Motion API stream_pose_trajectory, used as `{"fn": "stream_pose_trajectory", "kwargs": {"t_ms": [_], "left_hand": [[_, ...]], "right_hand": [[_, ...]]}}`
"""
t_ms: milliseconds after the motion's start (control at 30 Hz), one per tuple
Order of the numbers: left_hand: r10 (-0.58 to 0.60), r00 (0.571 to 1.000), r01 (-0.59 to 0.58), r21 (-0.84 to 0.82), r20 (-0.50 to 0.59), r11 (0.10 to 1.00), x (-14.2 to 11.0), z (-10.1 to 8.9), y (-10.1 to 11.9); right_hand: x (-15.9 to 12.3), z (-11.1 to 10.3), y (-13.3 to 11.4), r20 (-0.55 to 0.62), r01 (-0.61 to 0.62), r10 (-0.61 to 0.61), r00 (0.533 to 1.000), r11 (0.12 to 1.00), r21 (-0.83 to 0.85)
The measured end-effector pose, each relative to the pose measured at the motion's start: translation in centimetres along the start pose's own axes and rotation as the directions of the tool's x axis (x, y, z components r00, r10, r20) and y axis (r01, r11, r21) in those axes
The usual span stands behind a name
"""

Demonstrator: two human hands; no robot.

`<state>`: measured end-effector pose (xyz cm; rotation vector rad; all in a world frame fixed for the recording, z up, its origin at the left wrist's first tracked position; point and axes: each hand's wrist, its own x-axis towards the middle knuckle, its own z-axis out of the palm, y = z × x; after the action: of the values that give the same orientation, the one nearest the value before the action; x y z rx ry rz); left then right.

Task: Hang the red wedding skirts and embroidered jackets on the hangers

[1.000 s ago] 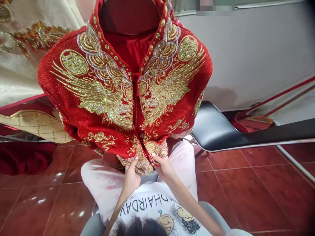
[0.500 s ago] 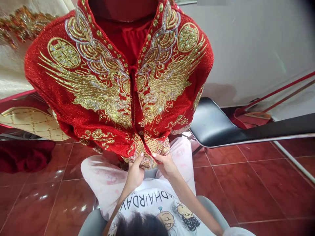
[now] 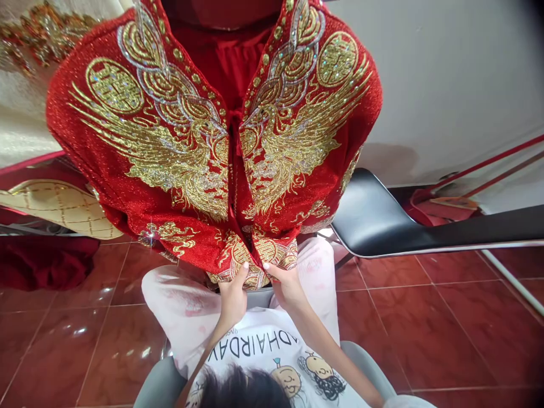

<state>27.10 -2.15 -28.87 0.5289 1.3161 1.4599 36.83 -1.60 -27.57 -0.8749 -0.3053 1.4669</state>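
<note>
Shifted slightly nearer the right hand (image 3: 289, 288) since a second ago, the left hand (image 3: 233, 300) grips the lower front edge of a red jacket (image 3: 198, 164) in my head view. Both thumbs press on top, either side of the front opening; the fingers beneath are hidden from me. I see the gold-embroidered jacket before the seated person, its hem between pale trousers (image 3: 317, 272), a black chair (image 3: 369, 212) just beside it at right.

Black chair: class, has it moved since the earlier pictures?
No, in no direction: the black chair keeps its place against the red tiled floor; only the view shifts slightly.
</note>
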Motion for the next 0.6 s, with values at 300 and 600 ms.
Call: {"fn": "stream_pose_trajectory", "kwargs": {"t_ms": [300, 600], "left_hand": [[0.048, 0.999, -0.048, 0.006, 0.007, 0.999, 0.4, -0.2, -0.9], [0.057, 0.998, -0.056, 0.048, -0.002, 0.997, 0.7, -0.6, -0.7]], "right_hand": [[0.1, 0.0, 0.1, -0.016, 0.020, -0.021, 1.000, 0.999, -0.035], [0.3, -0.2, 0.6, -0.030, 0.027, -0.029, 0.999, 0.998, -0.054]]}}
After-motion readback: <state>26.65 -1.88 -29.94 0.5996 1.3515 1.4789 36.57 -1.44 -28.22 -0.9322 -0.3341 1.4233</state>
